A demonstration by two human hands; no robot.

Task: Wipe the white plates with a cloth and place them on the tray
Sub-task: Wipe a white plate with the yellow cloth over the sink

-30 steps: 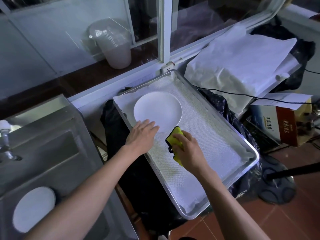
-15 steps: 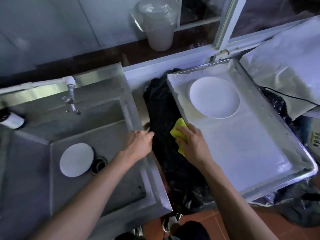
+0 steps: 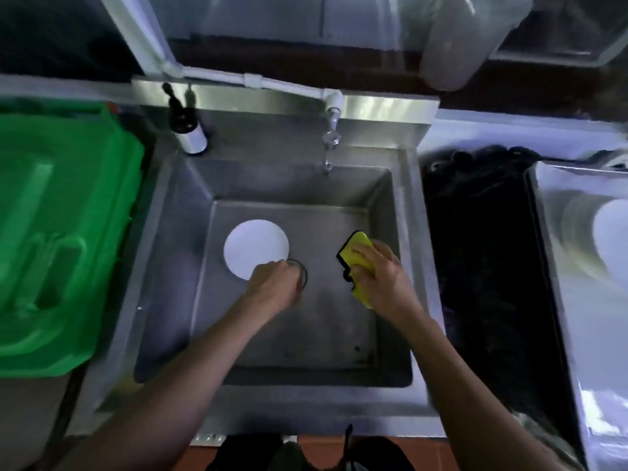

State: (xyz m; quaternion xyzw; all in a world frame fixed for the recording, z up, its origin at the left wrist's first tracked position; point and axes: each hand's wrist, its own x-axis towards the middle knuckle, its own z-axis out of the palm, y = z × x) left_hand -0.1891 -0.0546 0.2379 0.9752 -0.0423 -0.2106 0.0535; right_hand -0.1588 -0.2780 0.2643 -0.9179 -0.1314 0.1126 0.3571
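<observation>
A white plate (image 3: 255,252) lies flat on the floor of the steel sink (image 3: 299,185). My left hand (image 3: 276,287) is down in the sink at the plate's lower right edge, above the drain, with its fingers bent downward and the tips hidden. To the right in the sink, my right hand (image 3: 382,275) grips a yellow cloth (image 3: 356,258) with a black edge. At the far right, blurred, a second white plate (image 3: 611,239) lies on the metal tray (image 3: 543,232).
A green bin lid (image 3: 61,232) lies left of the sink. A soap bottle (image 3: 190,130) and a tap (image 3: 331,137) stand at the sink's back rim. Black plastic (image 3: 482,266) fills the gap between sink and tray. A clear jug (image 3: 452,45) stands on the sill.
My view swung left from the tray to the sink. Both hands moved from the tray side into the sink, the left to the plate there, the right still holding the cloth.
</observation>
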